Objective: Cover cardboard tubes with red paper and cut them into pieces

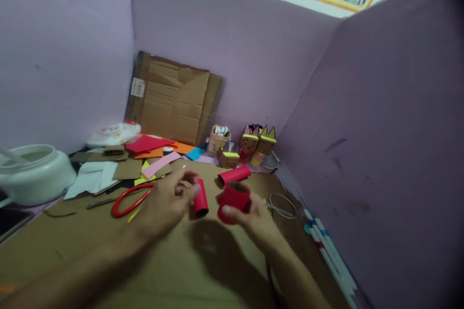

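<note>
My right hand [253, 217] grips a short, wide red paper tube [235, 203], with the thumb across its front and the open top tilted up. To the left, my left hand [172, 200] has curled fingers with a gap between thumb and forefinger. Its thumb overlaps the edge of a narrower red paper tube [201, 199]; whether they touch, I cannot tell. Behind my right hand a third red paper tube [235, 175] lies on its side on the cardboard sheet [155, 270].
Red-handled scissors [132, 200] lie by my left wrist. Coloured paper scraps [161, 164], a white pot [34, 174] and cardboard figures [250, 145] stand or lie farther back. At right are another pair of scissors [282, 206] and white sticks [329, 251] along the wall.
</note>
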The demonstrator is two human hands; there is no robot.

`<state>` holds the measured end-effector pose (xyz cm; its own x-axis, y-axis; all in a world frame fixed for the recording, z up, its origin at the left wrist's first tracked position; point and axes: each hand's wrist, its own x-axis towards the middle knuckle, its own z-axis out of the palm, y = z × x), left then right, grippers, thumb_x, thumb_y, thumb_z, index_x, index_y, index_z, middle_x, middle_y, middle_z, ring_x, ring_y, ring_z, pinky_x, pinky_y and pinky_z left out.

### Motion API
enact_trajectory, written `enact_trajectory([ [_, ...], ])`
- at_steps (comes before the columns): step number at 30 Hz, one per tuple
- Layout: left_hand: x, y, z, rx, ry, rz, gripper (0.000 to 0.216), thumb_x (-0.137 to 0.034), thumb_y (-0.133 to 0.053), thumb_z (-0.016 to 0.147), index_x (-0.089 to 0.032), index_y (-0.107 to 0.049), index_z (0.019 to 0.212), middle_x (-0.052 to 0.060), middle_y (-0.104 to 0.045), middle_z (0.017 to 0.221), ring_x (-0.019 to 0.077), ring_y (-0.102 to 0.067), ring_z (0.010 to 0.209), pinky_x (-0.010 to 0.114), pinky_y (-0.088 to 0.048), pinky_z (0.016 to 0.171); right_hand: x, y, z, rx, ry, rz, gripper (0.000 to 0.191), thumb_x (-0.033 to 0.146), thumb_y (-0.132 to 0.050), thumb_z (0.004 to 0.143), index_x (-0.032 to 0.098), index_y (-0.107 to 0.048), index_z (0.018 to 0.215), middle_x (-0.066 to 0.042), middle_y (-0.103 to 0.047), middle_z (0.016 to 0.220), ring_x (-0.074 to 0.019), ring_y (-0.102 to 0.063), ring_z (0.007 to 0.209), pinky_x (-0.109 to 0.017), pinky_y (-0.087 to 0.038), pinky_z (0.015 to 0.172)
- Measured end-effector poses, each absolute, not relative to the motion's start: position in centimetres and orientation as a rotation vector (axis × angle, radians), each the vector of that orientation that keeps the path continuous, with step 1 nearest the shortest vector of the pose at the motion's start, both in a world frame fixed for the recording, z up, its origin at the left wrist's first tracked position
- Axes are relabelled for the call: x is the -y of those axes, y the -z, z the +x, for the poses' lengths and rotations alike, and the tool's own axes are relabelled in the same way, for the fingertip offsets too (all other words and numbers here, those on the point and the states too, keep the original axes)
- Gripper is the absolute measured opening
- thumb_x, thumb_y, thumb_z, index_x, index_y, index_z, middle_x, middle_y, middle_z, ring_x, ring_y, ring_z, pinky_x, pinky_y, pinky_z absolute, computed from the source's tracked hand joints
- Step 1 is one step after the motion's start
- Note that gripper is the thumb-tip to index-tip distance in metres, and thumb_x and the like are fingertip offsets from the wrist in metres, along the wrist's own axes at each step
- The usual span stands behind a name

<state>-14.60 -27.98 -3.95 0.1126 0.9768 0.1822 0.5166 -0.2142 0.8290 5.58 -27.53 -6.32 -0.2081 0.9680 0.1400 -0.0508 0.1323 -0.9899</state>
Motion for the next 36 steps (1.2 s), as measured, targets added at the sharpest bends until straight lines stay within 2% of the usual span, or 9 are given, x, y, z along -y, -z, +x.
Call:
enact_trajectory([
  [2,25.6,4.1,-14.8,-1.681,-0.887,1.837,0.054,-0.053,-0.041,0.083,-0.015,-0.049,0.12,0.011,-0.067,0.085,0.0233,-0.064,0.066,0.033,-0.048,0.058,26.4,6.4,6.7,1.272,-1.186,-1.012,0.033,0.033,-0.077,0.061,0.017,-0.065,0.087,-0.005,-0.071,0.083,-0.0186,-0.064,0.071,-0.03,-0.05,0.064],
  [6,22.5,5.4,-13.5,-1.896,-0.668,1.865,0.071,-0.061,-0.057,0.07,-0.011,-0.051,0.119,0.024,-0.066,0.102,0.0392,-0.064,0.091,0.043,-0.046,0.071,25.2,7.8,6.9,1.217,-1.189,-1.028,0.026,0.031,-0.074,0.063,0.017,-0.064,0.083,-0.003,-0.069,0.075,-0.0153,-0.061,0.064,-0.028,-0.048,0.06],
  [9,22.0,6.5,-12.2,-1.937,-0.601,1.857,0.074,-0.054,-0.065,0.064,-0.009,-0.052,0.12,0.028,-0.066,0.104,0.0456,-0.063,0.093,0.049,-0.046,0.072,25.7,8.8,5.6,1.228,-1.228,-1.028,0.023,0.025,-0.073,0.06,0.019,-0.063,0.08,-0.001,-0.067,0.075,-0.0147,-0.061,0.064,-0.026,-0.049,0.058],
  [13,22.9,6.9,-12.0,-1.826,-0.721,1.869,0.071,-0.031,-0.064,0.068,-0.01,-0.042,0.132,0.024,-0.06,0.123,0.0369,-0.061,0.104,0.044,-0.047,0.083,26.4,9.4,4.4,1.23,-1.288,-1.031,0.039,0.02,-0.071,0.06,0.02,-0.06,0.097,0.001,-0.066,0.077,-0.0139,-0.06,0.061,-0.027,-0.051,0.056],
  [17,25.0,7.0,-13.1,-1.599,-0.946,1.857,0.071,-0.027,-0.058,0.077,-0.022,-0.029,0.141,0.01,-0.063,0.122,0.0216,-0.064,0.102,0.031,-0.05,0.083,26.2,9.8,4.2,1.215,-1.27,-1.026,0.04,0.016,-0.07,0.059,0.02,-0.057,0.097,0.002,-0.065,0.078,-0.014,-0.061,0.067,-0.027,-0.052,0.064],
  [23,26.6,9.2,-13.5,-1.268,-0.952,1.841,0.039,-0.022,-0.058,0.075,-0.02,-0.06,0.113,0.004,-0.069,0.109,0.0217,-0.063,0.098,0.035,-0.049,0.089,26.2,11.3,3.0,1.289,-1.278,-0.957,0.041,0.018,-0.072,0.058,0.021,-0.058,0.096,-0.002,-0.07,0.094,-0.0186,-0.065,0.083,-0.034,-0.053,0.079],
  [29,26.5,10.7,-13.2,-1.3,-0.965,1.79,0.041,-0.022,-0.06,0.074,-0.021,-0.059,0.115,0.003,-0.07,0.108,0.0232,-0.063,0.101,0.036,-0.047,0.091,26.6,11.6,3.9,1.427,-1.37,-0.867,0.049,0.015,-0.069,0.062,0.022,-0.057,0.108,-0.004,-0.069,0.107,-0.021,-0.066,0.092,-0.038,-0.053,0.083],
  [32,26.6,10.6,-13.2,-1.317,-0.965,1.779,0.044,-0.021,-0.061,0.072,-0.021,-0.058,0.115,0.004,-0.069,0.111,0.0241,-0.061,0.104,0.037,-0.046,0.093,26.3,11.3,5.3,1.533,-1.424,-0.804,0.062,0.01,-0.067,0.062,0.024,-0.054,0.121,-0.004,-0.066,0.118,-0.0211,-0.062,0.108,-0.042,-0.045,0.097],
  [36,26.7,10.1,-13.2,-1.276,-0.946,1.79,0.046,-0.015,-0.059,0.069,-0.02,-0.058,0.115,0.003,-0.068,0.11,0.0221,-0.061,0.103,0.034,-0.046,0.091,25.7,11.3,6.6,1.629,-1.435,-0.843,0.072,0.01,-0.066,0.065,0.027,-0.048,0.132,-0.006,-0.059,0.13,-0.0201,-0.055,0.121,-0.046,-0.04,0.102],
])
